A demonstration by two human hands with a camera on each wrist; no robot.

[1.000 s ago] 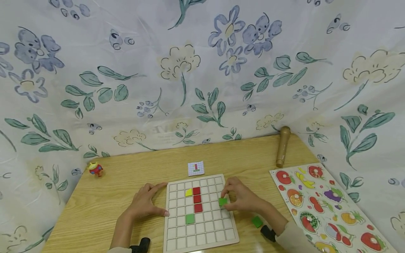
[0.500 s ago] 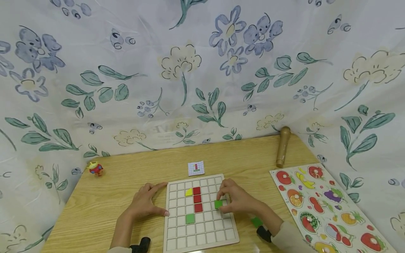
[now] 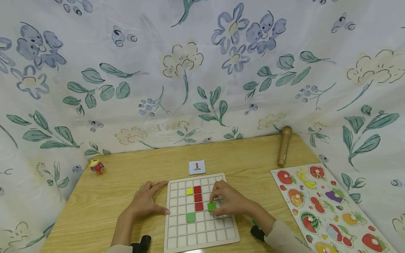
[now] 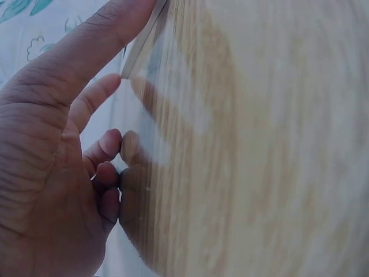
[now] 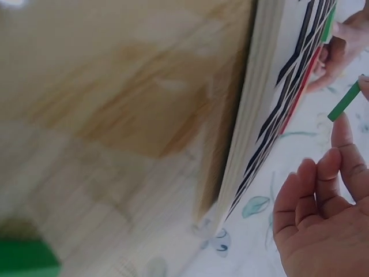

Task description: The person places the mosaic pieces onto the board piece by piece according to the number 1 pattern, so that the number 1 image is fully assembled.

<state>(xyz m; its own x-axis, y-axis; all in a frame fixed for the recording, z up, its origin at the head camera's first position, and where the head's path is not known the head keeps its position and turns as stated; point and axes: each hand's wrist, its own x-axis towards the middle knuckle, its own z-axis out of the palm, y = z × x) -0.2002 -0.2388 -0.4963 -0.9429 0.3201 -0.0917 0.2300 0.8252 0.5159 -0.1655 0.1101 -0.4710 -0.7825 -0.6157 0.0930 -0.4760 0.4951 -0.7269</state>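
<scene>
A pale wooden grid board (image 3: 218, 234) lies on the table. Upon it sit a column of red square tiles (image 3: 198, 198), a yellow tile with one cut corner (image 3: 190, 191) and a green square tile (image 3: 191, 217). My right hand (image 3: 232, 201) pinches another green square tile (image 3: 211, 207) between thumb and fingers, close over the board, right of the lowest red tile. In the right wrist view this pinched tile (image 5: 344, 103) is tilted above the board surface. My left hand (image 3: 146, 201) rests at the board's left edge, thumb and index finger spread along it.
A small card with a coloured grid pattern (image 3: 197, 167) lies behind the board. A loose green tile (image 3: 255, 222) is mostly hidden by the right forearm. Around stand a fruit puzzle board (image 3: 319, 186), a brown microphone-shaped object (image 3: 284, 147) and a small toy figure (image 3: 96, 166).
My right hand has carried the pinched green tile leftward over the board, from its right edge toward the red column. My left hand stays at the board's edge.
</scene>
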